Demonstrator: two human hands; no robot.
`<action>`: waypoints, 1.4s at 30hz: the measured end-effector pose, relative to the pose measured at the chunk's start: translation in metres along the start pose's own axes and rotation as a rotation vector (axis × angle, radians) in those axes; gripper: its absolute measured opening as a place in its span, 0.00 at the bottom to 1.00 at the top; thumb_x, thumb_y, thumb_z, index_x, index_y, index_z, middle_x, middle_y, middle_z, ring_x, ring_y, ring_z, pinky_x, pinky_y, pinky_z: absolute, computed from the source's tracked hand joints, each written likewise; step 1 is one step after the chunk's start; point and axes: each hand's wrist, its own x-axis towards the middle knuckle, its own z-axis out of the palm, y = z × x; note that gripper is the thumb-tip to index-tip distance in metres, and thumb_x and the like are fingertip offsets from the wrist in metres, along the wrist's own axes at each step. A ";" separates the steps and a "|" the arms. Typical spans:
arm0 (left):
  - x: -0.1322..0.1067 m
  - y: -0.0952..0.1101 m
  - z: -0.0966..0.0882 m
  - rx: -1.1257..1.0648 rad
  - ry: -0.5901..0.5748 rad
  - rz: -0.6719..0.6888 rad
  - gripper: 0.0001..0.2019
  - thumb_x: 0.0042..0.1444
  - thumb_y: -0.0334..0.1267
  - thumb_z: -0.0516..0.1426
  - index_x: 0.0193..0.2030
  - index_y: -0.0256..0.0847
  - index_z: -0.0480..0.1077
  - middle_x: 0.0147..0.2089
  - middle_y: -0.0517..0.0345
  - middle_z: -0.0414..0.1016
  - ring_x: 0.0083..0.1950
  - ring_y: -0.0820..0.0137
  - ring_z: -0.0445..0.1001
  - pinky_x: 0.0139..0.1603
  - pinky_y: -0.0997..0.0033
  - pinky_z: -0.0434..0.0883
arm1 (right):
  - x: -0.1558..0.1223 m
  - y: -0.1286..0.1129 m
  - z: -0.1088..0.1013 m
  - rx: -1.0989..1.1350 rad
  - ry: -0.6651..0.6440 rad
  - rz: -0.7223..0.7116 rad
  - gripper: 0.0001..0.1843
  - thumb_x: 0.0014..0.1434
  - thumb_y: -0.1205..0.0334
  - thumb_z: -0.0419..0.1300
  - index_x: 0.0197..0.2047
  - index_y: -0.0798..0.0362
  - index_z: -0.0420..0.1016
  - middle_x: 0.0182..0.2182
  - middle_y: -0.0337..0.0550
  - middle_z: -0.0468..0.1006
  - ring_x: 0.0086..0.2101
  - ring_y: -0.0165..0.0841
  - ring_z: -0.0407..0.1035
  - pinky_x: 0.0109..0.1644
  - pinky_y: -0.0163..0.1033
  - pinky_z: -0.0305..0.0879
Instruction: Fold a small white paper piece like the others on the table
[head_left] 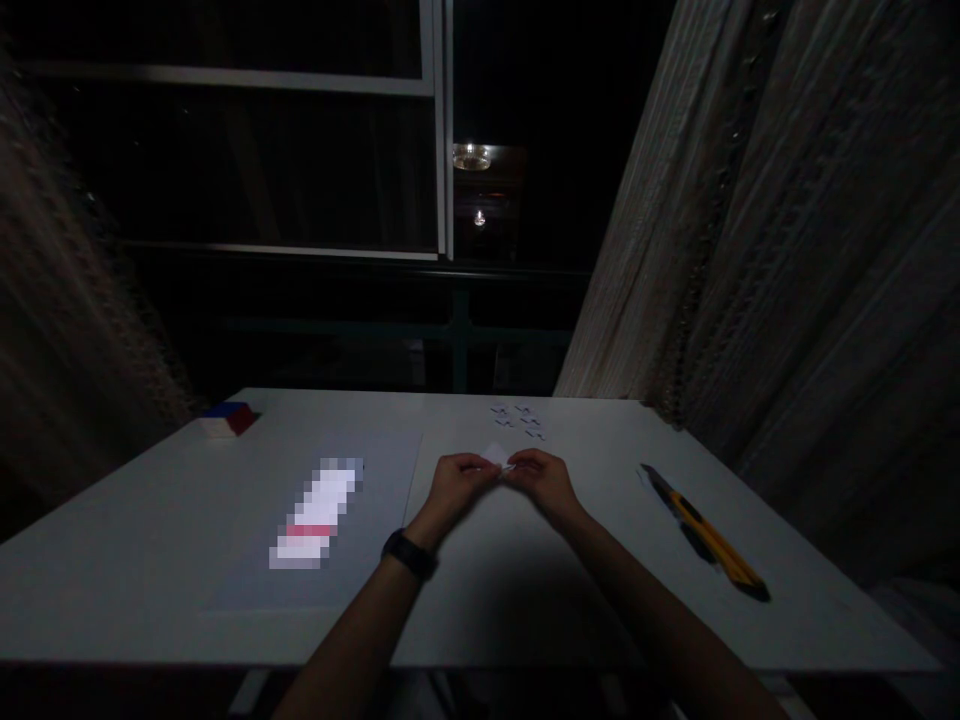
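Note:
Over the middle of the white table, my left hand point(460, 484) and my right hand point(544, 480) meet at the fingertips. Both are closed in a pinch on a small piece of white paper point(495, 456), whose pointed top shows above the fingers. Its lower part is hidden by my fingertips, and the dim light blurs its folds. A dark watch point(409, 555) is on my left wrist. Just beyond my hands lie several small white paper pieces point(517, 418), grouped in two rough columns.
A yellow and black utility knife point(709, 535) lies to the right. At left, a large pale sheet point(382, 500) lies flat, with a pixelated bright patch point(315, 515) on it. A coloured puzzle cube point(227, 420) stands at the far left. Curtains point(645, 250) flank the dark window.

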 end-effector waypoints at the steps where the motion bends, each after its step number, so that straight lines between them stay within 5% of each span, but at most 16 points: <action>1: 0.000 0.000 0.000 -0.003 0.002 -0.002 0.12 0.35 0.41 0.64 0.24 0.32 0.74 0.23 0.52 0.74 0.26 0.72 0.69 0.28 0.74 0.64 | 0.000 0.000 0.000 0.016 0.000 0.002 0.15 0.33 0.60 0.69 0.27 0.54 0.73 0.22 0.38 0.74 0.25 0.31 0.68 0.30 0.35 0.64; 11: 0.000 0.001 0.001 -0.034 0.013 -0.011 0.15 0.32 0.41 0.65 0.25 0.31 0.73 0.21 0.54 0.72 0.22 0.74 0.67 0.23 0.76 0.62 | -0.002 -0.003 0.000 0.112 -0.021 -0.006 0.22 0.30 0.60 0.70 0.30 0.53 0.67 0.22 0.36 0.73 0.25 0.30 0.69 0.31 0.35 0.65; 23: -0.003 0.004 0.001 -0.015 -0.017 0.057 0.16 0.34 0.40 0.64 0.32 0.32 0.74 0.19 0.59 0.68 0.20 0.77 0.63 0.20 0.78 0.59 | -0.001 -0.001 0.001 -0.007 0.041 -0.016 0.16 0.36 0.54 0.67 0.26 0.54 0.70 0.20 0.38 0.74 0.23 0.32 0.68 0.28 0.35 0.63; 29: -0.009 0.015 0.003 -0.144 -0.031 0.084 0.18 0.34 0.34 0.64 0.37 0.33 0.73 0.30 0.55 0.74 0.29 0.72 0.70 0.29 0.75 0.67 | -0.003 -0.002 0.005 0.041 0.071 -0.028 0.18 0.36 0.55 0.67 0.28 0.53 0.67 0.20 0.37 0.75 0.23 0.32 0.69 0.28 0.35 0.62; 42: -0.006 0.009 0.005 -0.256 -0.041 0.006 0.22 0.35 0.34 0.64 0.41 0.33 0.70 0.35 0.51 0.75 0.32 0.69 0.73 0.34 0.71 0.71 | -0.005 -0.006 0.004 0.077 0.049 0.008 0.21 0.32 0.55 0.69 0.30 0.52 0.68 0.23 0.39 0.76 0.26 0.34 0.71 0.30 0.37 0.65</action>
